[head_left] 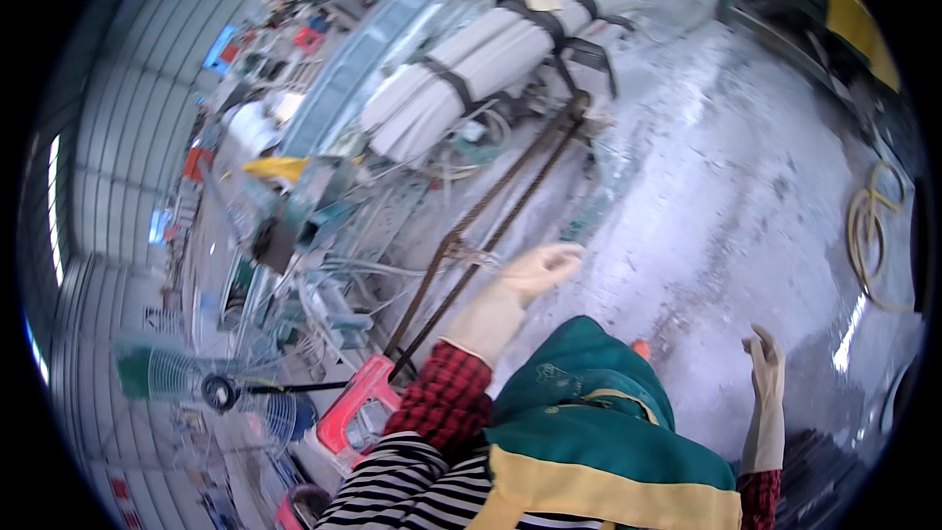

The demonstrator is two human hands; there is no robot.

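Lying on the grey floor (746, 186), two long rusty rods (491, 226) run side by side toward white bundles (471, 69). Blur hides their far ends. The left hand (540, 270) reaches just beside them, fingers bent, holding nothing. The right hand (765, 363) hangs apart, fingers loose.

Wet grey concrete floor (746, 186), with a coiled yellow hose (871, 226) and a red plastic stool (355, 410) on it.
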